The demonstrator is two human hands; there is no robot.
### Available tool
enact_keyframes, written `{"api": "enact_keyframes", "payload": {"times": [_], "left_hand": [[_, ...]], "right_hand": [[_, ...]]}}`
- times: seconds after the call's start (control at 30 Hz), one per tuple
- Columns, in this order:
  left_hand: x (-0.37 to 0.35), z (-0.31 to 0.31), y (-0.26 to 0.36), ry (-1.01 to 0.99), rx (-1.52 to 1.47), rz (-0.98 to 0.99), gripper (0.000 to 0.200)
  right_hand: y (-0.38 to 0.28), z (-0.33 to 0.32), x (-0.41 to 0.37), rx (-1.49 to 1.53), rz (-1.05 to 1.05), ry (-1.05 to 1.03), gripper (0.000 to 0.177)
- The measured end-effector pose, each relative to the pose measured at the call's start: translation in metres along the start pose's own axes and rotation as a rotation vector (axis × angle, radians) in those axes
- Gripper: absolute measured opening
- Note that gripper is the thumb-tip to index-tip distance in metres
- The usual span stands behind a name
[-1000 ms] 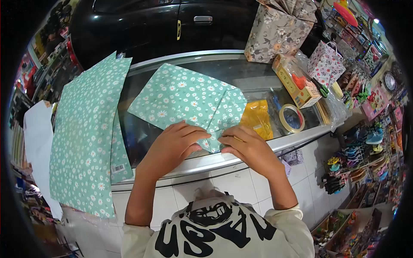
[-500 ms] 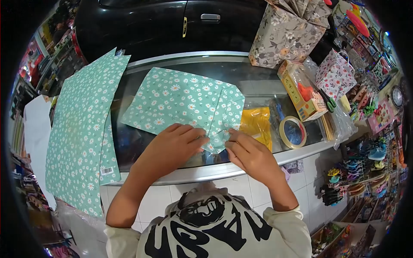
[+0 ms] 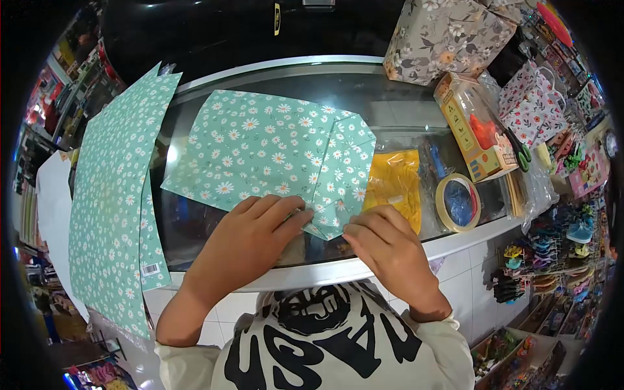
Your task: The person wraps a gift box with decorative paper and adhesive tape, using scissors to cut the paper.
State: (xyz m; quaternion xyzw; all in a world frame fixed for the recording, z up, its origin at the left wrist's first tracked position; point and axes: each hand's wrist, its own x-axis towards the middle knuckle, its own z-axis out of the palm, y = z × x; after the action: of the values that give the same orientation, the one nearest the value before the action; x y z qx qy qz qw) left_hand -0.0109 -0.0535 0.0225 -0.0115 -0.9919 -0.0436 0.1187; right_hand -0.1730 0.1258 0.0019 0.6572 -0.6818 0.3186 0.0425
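Note:
A green daisy-print wrapping paper bag (image 3: 253,146) lies flat on the glass counter, its right end folded into a flap with angled corners. My left hand (image 3: 260,231) is closed at the near edge of the paper, thumb and fingers gripping it beside the fold line. At the near right corner of the folded end, my right hand (image 3: 387,240) pinches the paper between thumb and forefinger. The fingertips of both hands partly cover that corner.
Larger green daisy sheets (image 3: 120,188) hang over the counter's left side. Right of my hands are a yellow plastic packet (image 3: 393,185), a tape roll (image 3: 442,201), a boxed toy (image 3: 478,130) and scissors (image 3: 520,149). A floral gift bag (image 3: 448,42) stands at the back right.
My right hand has moved down to the flap's near corner, which now lies flatter with a sharper edge. My left hand stays by the fold. The view has shifted slightly.

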Motion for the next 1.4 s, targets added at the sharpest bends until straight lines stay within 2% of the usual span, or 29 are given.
{"api": "enact_keyframes", "payload": {"times": [0.27,0.37,0.5,0.57,0.67,0.77,0.97,1.07,1.17,1.27,1.4], "left_hand": [[0.01,-0.006,0.005,-0.059,-0.093,-0.057,0.037],[0.013,-0.004,0.004,-0.015,-0.028,-0.033,0.03],[0.027,-0.01,-0.002,-0.055,-0.162,-0.033,0.017],[0.033,-0.015,-0.005,-0.069,-0.191,-0.021,0.013],[0.034,-0.013,-0.009,-0.07,-0.292,-0.061,0.015],[0.038,-0.018,-0.008,-0.107,-0.299,-0.047,0.018],[0.036,-0.008,0.004,-0.001,-0.185,0.014,0.024],[0.037,-0.004,0.0,-0.041,-0.265,-0.002,0.03],[0.045,-0.008,-0.004,-0.042,-0.367,-0.08,0.033],[0.058,-0.01,-0.002,-0.06,-0.543,-0.296,0.036],[0.068,-0.011,-0.01,-0.183,-0.58,-0.334,0.039]], "right_hand": [[-0.001,0.002,0.003,-0.005,0.006,-0.003,0.025],[0.001,0.002,0.004,0.038,0.023,0.005,0.025],[0.005,-0.004,0.004,0.112,0.042,-0.031,0.023],[0.004,-0.013,0.007,0.193,0.118,-0.027,0.024],[0.009,-0.015,0.007,0.252,0.152,-0.022,0.028],[0.014,-0.014,0.004,0.261,0.127,-0.039,0.033],[0.017,-0.011,0.0,0.208,0.074,-0.052,0.04],[0.019,-0.013,0.0,0.224,0.057,-0.088,0.041],[0.021,-0.015,0.0,0.226,0.035,-0.13,0.042],[0.022,-0.015,-0.003,0.212,0.008,-0.164,0.041],[0.018,-0.016,-0.001,0.177,0.054,-0.211,0.038]]}}
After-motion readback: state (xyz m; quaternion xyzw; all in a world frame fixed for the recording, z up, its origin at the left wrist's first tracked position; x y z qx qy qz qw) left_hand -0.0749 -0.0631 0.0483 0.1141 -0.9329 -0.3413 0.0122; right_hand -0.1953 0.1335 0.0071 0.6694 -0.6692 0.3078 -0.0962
